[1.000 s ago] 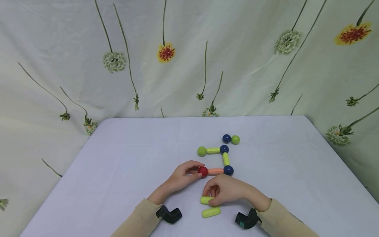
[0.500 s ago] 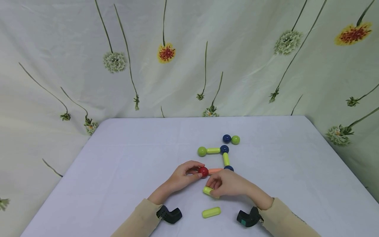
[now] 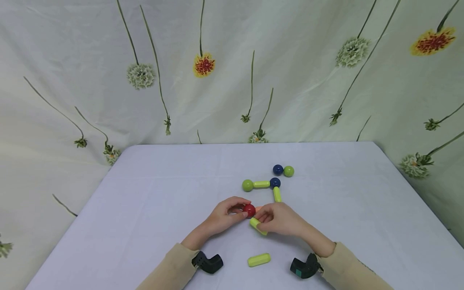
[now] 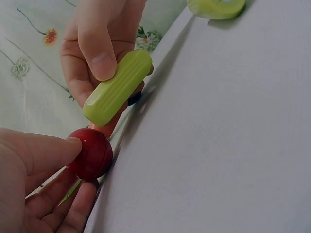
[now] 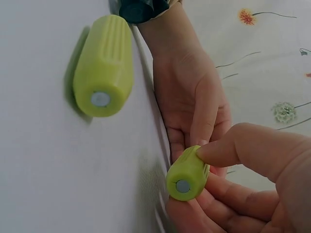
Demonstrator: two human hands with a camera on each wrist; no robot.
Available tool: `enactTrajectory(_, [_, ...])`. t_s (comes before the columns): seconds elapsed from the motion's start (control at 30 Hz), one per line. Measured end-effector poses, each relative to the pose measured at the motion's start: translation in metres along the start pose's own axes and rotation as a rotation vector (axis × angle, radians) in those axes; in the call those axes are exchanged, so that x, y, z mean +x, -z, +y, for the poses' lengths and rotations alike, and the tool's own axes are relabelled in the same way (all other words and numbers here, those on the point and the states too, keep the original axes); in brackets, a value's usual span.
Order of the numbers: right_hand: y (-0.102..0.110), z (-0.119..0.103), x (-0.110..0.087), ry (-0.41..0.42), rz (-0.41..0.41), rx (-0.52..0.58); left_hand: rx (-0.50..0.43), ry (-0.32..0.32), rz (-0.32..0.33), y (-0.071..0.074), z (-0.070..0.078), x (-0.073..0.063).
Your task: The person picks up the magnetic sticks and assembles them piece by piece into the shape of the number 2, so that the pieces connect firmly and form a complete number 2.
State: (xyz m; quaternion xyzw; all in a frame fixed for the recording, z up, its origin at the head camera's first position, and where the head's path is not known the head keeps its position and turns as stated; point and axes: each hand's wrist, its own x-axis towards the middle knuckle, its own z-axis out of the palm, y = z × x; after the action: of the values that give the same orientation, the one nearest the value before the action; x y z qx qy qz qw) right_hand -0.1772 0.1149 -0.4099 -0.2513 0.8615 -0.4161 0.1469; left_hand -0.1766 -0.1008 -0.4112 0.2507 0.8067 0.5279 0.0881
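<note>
Between thumb and fingers, my left hand (image 3: 227, 215) pinches a red ball (image 3: 249, 210), which ends a chain of magnetic pieces. My right hand (image 3: 282, 219) pinches a yellow-green magnetic rod (image 4: 118, 87), its near end close to the red ball in the left wrist view. A pale metal disc shows in the rod's other end in the right wrist view. Most of the orange rod (image 3: 258, 209) beside the red ball is hidden behind my right hand, as is the blue ball beyond it. From there a yellow-green rod (image 3: 277, 194) runs up to a blue ball (image 3: 275, 183).
Another yellow-green rod (image 3: 259, 259) lies loose on the white table (image 3: 163, 193), nearer the front. At the chain's far end, a rod (image 3: 262, 184) joins a green ball (image 3: 247, 185). Behind it, a blue ball (image 3: 278, 170) and a green ball (image 3: 288, 171) sit side by side.
My right hand has lifted the yellow-green rod from beside the loose one and carried it forward to the red ball, turning it on the way. My left hand has kept its hold.
</note>
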Motion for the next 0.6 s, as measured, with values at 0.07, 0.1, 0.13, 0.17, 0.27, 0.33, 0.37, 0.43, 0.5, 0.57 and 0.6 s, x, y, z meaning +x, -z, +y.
enactTrajectory(0.07, [-0.0003, -0.0008, 0.0001, -0.013, 0.017, -0.001, -0.004, 0.0, 0.0, 0.0, 0.0004, -0.0002])
enactTrajectory(0.1, [-0.0004, -0.0014, 0.0002, -0.019, 0.026, -0.002, -0.003, 0.0, -0.001, 0.0, 0.0005, -0.0002])
enactTrajectory(0.13, [-0.0007, -0.002, 0.0002, -0.025, 0.034, -0.004, -0.004, 0.001, -0.001, 0.0, 0.0006, -0.0002])
enactTrajectory(0.17, [-0.001, -0.0025, 0.0002, -0.033, 0.041, -0.005, -0.003, 0.002, 0.0, 0.0, 0.0006, -0.0002])
enactTrajectory(0.27, [-0.0021, -0.0041, 0.0004, -0.061, 0.063, -0.008, 0.0, 0.0, 0.0, -0.0001, 0.0011, 0.0])
enactTrajectory(0.33, [-0.003, -0.0047, 0.0001, -0.076, 0.075, -0.009, -0.001, -0.003, 0.0, -0.0001, 0.0014, 0.0001])
enactTrajectory(0.37, [-0.0034, -0.005, 0.0, -0.083, 0.08, -0.01, -0.001, -0.004, -0.001, -0.0002, 0.0017, 0.0001])
enactTrajectory(0.43, [-0.004, -0.0057, 0.0001, -0.096, 0.092, -0.009, -0.005, -0.006, -0.001, -0.0002, 0.0023, -0.0001])
enactTrajectory(0.5, [-0.0043, -0.0063, -0.0001, -0.104, 0.101, -0.005, -0.007, -0.007, -0.001, -0.0001, 0.0027, -0.0002])
enactTrajectory(0.57, [-0.0044, -0.0071, 0.0, -0.11, 0.108, 0.0, -0.008, -0.007, -0.002, 0.0001, 0.003, -0.0003])
enactTrajectory(0.6, [-0.0043, -0.0074, 0.0001, -0.113, 0.11, 0.003, -0.008, -0.007, -0.003, 0.0002, 0.003, -0.0004])
